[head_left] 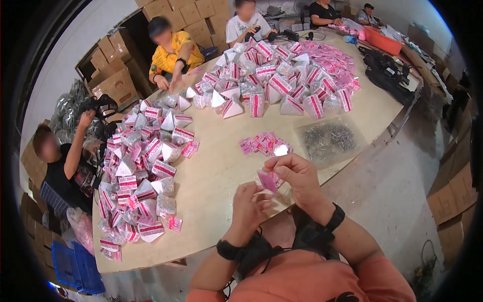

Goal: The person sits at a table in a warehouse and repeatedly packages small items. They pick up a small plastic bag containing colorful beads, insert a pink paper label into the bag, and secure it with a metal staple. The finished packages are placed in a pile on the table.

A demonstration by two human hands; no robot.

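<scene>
My right hand point(298, 182) pinches a small pink card point(270, 181) between thumb and fingers, above the table's near edge. Just left of the card is my left hand point(247, 207), its fingers loosely curled and apart; whether a fingertip touches the card I cannot tell. A loose heap of small pink cards point(260, 143) lies on the table beyond my hands. To its right is a shallow clear tray point(307, 132) with many small dark metal pieces in it.
Wedge-shaped packs point(279, 80) with pink bands are heaped at the far side, and more packs point(151, 171) lie at the left of the pale table point(211, 166). Co-workers sit around it. A dark bag point(385, 75) and an orange basin point(382, 41) are at the far right.
</scene>
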